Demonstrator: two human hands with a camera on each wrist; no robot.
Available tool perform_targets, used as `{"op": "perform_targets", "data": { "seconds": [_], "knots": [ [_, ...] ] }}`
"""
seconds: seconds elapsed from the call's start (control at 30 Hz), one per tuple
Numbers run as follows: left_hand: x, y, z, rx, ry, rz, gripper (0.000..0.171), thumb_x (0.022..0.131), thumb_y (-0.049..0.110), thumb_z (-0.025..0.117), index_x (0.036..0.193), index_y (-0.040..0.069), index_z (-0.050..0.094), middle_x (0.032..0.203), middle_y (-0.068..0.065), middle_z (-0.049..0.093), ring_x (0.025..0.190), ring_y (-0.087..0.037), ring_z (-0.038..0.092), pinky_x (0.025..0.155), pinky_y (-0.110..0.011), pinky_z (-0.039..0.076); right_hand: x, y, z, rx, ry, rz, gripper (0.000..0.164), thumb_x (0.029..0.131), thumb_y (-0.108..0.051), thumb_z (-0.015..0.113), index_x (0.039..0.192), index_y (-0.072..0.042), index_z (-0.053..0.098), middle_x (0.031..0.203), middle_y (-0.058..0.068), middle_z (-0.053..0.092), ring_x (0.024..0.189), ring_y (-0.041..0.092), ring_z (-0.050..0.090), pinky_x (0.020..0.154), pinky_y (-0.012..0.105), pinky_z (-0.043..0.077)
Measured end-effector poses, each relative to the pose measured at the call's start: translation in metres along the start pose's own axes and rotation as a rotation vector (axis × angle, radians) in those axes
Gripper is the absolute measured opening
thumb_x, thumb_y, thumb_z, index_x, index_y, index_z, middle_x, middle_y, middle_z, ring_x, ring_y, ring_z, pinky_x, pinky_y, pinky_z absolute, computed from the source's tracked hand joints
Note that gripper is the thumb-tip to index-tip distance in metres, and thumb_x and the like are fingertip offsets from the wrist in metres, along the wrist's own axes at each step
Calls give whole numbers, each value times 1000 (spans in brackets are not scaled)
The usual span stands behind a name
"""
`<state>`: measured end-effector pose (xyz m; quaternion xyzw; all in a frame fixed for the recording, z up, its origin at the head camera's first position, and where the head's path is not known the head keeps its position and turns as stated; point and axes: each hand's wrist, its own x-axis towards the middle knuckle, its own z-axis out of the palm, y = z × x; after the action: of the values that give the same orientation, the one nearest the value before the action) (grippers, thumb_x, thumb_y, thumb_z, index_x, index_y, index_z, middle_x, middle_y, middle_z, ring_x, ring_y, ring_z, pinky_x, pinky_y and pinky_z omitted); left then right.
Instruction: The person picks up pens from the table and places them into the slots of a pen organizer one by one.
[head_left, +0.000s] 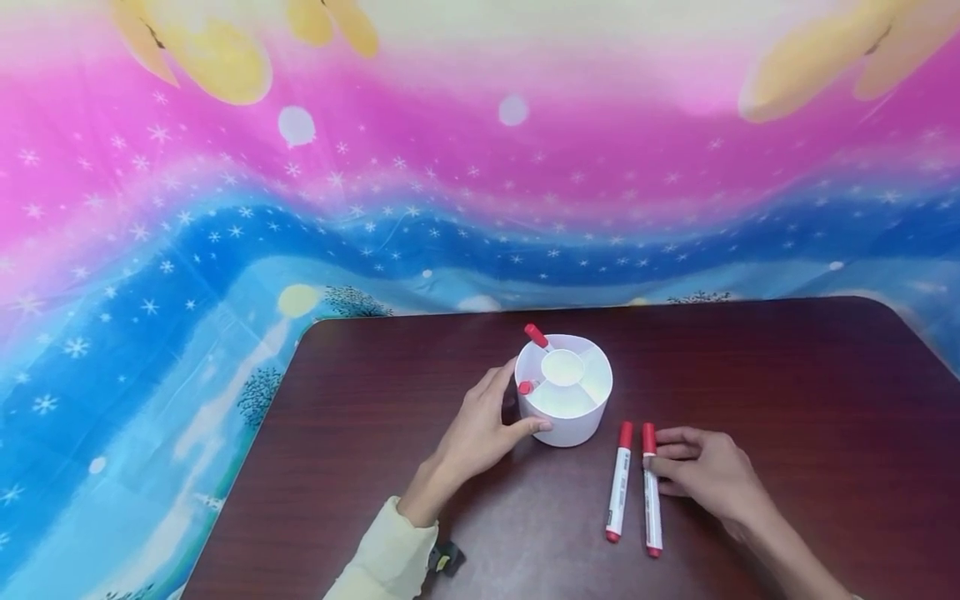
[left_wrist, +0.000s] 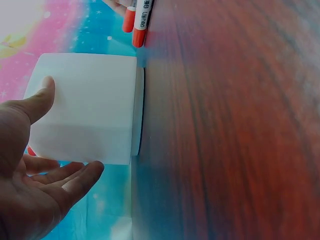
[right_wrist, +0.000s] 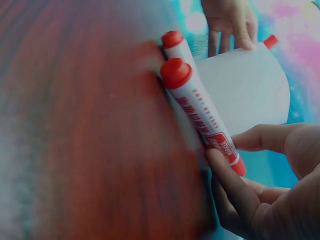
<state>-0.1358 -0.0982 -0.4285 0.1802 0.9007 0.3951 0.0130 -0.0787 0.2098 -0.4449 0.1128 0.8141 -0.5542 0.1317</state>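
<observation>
A white round pen holder (head_left: 567, 429) with divided compartments and a central round well stands on the table. Two red-capped markers lean inside its left part, one red cap (head_left: 535, 335) rising above the rim. My left hand (head_left: 480, 427) holds the holder's left side, its thumb on the front wall (left_wrist: 85, 105) and the fingers around the side. Right of the holder lie two white markers with red ends. My right hand (head_left: 716, 473) pinches the right-hand marker (head_left: 652, 508) between thumb and fingers. Beside it, the other marker (head_left: 619, 492) lies untouched.
The dark reddish-brown table (head_left: 360, 383) has rounded back corners. Behind it hangs a pink and blue patterned cloth (head_left: 420, 167), which also runs down the left side. A small black object (head_left: 447, 558) shows by the left sleeve (head_left: 393, 554).
</observation>
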Motion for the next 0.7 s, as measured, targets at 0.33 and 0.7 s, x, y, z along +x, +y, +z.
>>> {"op": "perform_targets", "data": {
  "seconds": [0.33, 0.7],
  "knots": [
    [1, 1, 1, -13, -5, -8, 100, 88, 46, 89, 168, 24, 35, 150, -5, 59, 135, -26, 61, 109, -46, 59, 4, -4, -9, 133, -51, -12, 62, 99, -3, 73, 150, 16, 44, 113, 11, 72, 91, 6, 74, 83, 35, 67],
    [1, -2, 1, -5, -1, 5, 100, 88, 46, 89, 168, 23, 35, 150, -6, 59, 135, -28, 62, 110, -46, 58, 12, -12, -14, 151, -55, -38, 66, 102, -8, 71, 155, 13, 37, 117, 12, 72, 94, 5, 73, 86, 34, 67]
  ]
}}
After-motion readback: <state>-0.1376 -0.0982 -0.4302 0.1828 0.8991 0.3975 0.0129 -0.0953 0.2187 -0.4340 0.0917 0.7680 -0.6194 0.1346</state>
